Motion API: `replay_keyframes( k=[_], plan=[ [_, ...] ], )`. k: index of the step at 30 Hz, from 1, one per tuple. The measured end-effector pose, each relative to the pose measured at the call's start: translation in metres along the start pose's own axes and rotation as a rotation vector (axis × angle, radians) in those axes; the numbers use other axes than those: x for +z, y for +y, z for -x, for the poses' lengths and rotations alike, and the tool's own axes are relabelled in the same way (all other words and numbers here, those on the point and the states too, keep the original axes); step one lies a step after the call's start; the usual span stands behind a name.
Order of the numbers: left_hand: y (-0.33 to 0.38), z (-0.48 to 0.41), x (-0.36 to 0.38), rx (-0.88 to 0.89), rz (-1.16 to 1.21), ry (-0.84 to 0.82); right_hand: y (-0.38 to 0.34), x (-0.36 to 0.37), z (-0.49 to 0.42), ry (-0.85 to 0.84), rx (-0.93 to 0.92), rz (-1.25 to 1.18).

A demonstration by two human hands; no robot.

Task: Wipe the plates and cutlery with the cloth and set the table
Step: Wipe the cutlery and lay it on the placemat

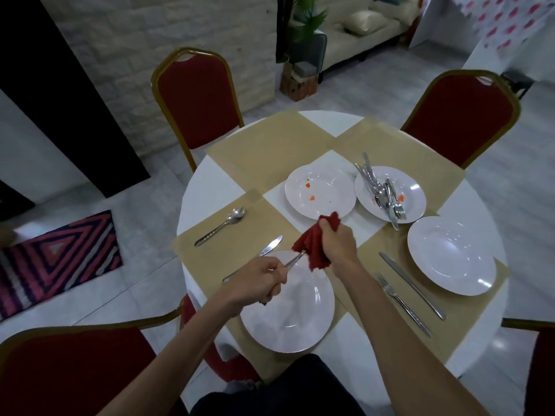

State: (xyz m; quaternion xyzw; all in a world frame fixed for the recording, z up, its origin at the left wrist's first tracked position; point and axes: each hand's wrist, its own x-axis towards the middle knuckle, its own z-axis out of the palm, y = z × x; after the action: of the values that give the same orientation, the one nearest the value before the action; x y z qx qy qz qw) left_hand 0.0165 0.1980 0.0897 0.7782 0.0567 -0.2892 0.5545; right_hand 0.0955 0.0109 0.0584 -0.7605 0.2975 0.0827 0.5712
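Round white table [204, 187]: four tan rectangular placemats [264, 145] flat on top, bare centre between. Stained white round plate [319, 192], white cutlery-laden plate [416, 190] side by side near centre.

Plates [450, 256]: glossy white, smooth, ceramic-looking w/ bright reflections. Cutlery [380, 193]: polished metal, shiny. Cloth [312, 247]: red fabric, matt, soft, crumpled. Placemats [264, 148]: tan, matt, paper-like. Table [207, 187]: smooth white. Chair [196, 103]: red fabric upholstery, gold metal frame.
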Motion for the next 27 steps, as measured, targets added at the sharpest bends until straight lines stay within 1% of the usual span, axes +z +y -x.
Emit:
replay_keyframes(
  k=[1, 2, 4, 5, 6, 7, 8, 10, 12, 13, 14, 16, 17, 20, 23, 25, 27],
  plan=[
    [-0.002, 0.000, -0.007, 0.002, 0.015, 0.011, -0.002, -0.008, -0.005, 0.035, 0.032, -0.076],
    [-0.004, 0.000, -0.012, 0.007, 0.054, 0.052, -0.002, -0.014, -0.010, 0.003, 0.059, -0.160],
    [-0.010, -0.005, -0.016, 0.011, 0.141, 0.157, -0.007, -0.011, 0.000, -0.269, 0.111, -0.203],
    [-0.011, -0.009, -0.013, 0.016, 0.161, 0.182, -0.009, -0.003, 0.010, -0.404, 0.120, -0.157],
    [-0.010, -0.013, -0.008, 0.016, 0.157, 0.180, -0.008, 0.008, 0.020, -0.494, 0.103, -0.102],
    [-0.008, -0.016, -0.001, 0.014, 0.138, 0.163, -0.009, 0.018, 0.029, -0.535, 0.071, -0.041],
    [-0.008, -0.018, 0.004, 0.013, 0.110, 0.141, -0.008, 0.028, 0.034, -0.540, 0.025, -0.021],
    [-0.011, -0.018, 0.005, -0.004, 0.031, 0.088, -0.003, 0.040, 0.036, -0.514, -0.026, -0.061],
    [-0.018, -0.017, -0.011, -0.038, -0.127, 0.059, 0.003, 0.041, 0.034, -0.503, -0.040, -0.086],
    [-0.023, -0.018, -0.021, -0.044, -0.191, 0.103, 0.005, 0.039, 0.034, -0.514, -0.047, -0.084],
    [-0.027, -0.022, -0.031, -0.042, -0.196, 0.188, 0.007, 0.037, 0.035, -0.533, -0.053, -0.085],
    [-0.029, -0.030, -0.043, -0.021, -0.062, 0.360, 0.005, 0.037, 0.040, -0.605, -0.072, -0.044],
    [-0.027, -0.035, -0.043, -0.006, 0.031, 0.381, 0.002, 0.039, 0.044, -0.645, -0.099, 0.004],
    [-0.016, -0.045, -0.039, 0.025, 0.263, 0.361, -0.006, 0.049, 0.056, -0.710, -0.175, 0.104],
    [-0.006, -0.052, -0.071, 0.020, 0.359, 0.497, -0.008, 0.045, 0.065, -0.741, -0.185, 0.153],
    [0.001, -0.055, -0.096, 0.037, 0.421, 0.591, -0.010, 0.040, 0.069, -0.766, -0.174, 0.142],
    [0.008, -0.055, -0.094, 0.074, 0.429, 0.591, -0.017, 0.044, 0.068, -0.753, -0.194, 0.123]
  ],
)
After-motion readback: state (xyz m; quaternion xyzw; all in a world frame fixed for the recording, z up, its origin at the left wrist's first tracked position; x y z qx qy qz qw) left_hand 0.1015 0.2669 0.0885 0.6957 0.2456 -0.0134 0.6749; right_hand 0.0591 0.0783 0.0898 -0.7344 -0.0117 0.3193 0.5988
